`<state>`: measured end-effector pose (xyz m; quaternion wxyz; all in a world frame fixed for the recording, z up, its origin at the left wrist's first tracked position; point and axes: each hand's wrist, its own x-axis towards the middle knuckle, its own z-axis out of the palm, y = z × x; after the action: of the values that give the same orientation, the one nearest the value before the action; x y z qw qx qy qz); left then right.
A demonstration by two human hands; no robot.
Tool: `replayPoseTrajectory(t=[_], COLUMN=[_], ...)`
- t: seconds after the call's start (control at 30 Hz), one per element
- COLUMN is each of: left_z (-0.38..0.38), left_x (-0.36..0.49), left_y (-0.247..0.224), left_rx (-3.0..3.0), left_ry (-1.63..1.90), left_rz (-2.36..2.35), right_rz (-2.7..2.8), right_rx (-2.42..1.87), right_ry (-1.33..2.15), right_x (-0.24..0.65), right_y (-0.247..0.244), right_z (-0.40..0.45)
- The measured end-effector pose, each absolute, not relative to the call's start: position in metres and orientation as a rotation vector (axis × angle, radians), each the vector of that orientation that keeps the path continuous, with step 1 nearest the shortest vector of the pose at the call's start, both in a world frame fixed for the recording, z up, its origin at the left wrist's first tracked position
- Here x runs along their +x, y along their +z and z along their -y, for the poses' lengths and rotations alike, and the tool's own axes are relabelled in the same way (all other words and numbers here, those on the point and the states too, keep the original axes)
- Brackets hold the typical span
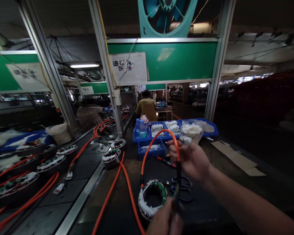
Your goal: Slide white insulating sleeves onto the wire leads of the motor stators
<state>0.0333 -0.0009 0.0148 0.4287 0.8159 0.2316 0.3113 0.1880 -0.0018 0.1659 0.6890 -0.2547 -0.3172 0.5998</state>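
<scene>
The right hand (194,160) grips the bendy orange cable (165,131); the left hand (161,219), a bit blurry, seems closed on its thin dark wires (178,182); the round white-and-green ring (143,201) sits on the black table (202,210); a hard cable tug could tip it.

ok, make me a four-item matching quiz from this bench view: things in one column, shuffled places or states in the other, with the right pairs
Things
1. fan
2. plastic bottles
3. right hand
4. cardboard

Places or states
A. curled around the orange cable
B. lying flat, out to the right
C. above the green board
D. at the left end of the big blue tray

Pairs: 1-C, 2-D, 3-A, 4-B
</scene>
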Motion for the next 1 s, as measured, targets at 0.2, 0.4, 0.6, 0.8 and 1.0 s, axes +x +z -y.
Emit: replayPoseTrajectory(t=[0.2, 0.4, 0.6, 0.8, 1.0], left_z=[-0.063, -0.055, -0.056, -0.044, -0.031], left_x=[0.016, -0.005, 0.001, -0.011, -0.035], left_y=[0.043, 0.002, -0.028, -0.014, 0.011], left_rx=[2.689, 2.816, 2.693, 1.800, 1.254], left_ry=[0.864, 1.050, 1.427, 1.260, 1.333], left_rz=[-0.737, -0.643, -0.654, -0.800, -0.649], right_rz=[0.655, 0.691, 0.625, 0.969, 1.517], right_rx=[-0.655, -0.637, -0.617, -0.818, -0.750], right_ry=[1.271, 1.125, 1.161, 1.542, 1.620], right_x=[0.175, 0.154, 0.147, 0.137, 0.163], right_y=[0.162, 0.095, 0.096, 0.100, 0.094], right_z=[-0.038, -0.043, -0.046, -0.069, -0.023])
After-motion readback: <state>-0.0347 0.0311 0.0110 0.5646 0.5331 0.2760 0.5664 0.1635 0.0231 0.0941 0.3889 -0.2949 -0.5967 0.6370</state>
